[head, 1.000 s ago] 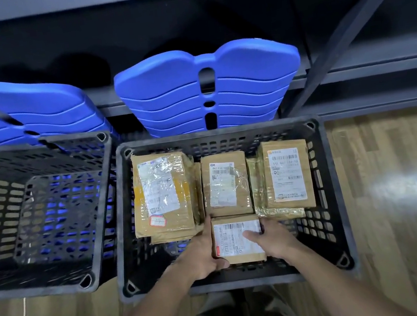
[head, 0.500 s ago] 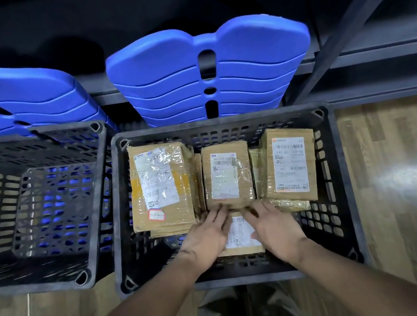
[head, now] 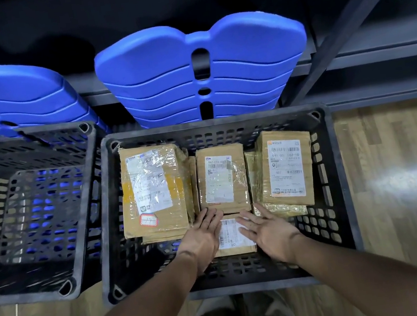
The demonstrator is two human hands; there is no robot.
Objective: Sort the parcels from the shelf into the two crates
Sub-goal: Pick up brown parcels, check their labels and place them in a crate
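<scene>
A dark metal shelf frame ran across the top of the frame, with two stacks of blue plastic seat shells leaning in front of it, one at upper centre and one at upper left. Below them, on a wood-pattern floor, stood two black perforated crates side by side. The left crate held no parcels. The right crate, at centre, held four visible cardboard parcels: a large taped parcel with a red-bordered sticker at its left, a middle parcel against the far wall, a right parcel lying on a flatter yellowish packet, and a small parcel nearest the person, just below the middle one.

The left hand and the right hand lay flat, palms down, on either side of the small parcel's label, fingers extended and slightly apart, gripping nothing; the left fingertips reached the middle parcel's near edge.
</scene>
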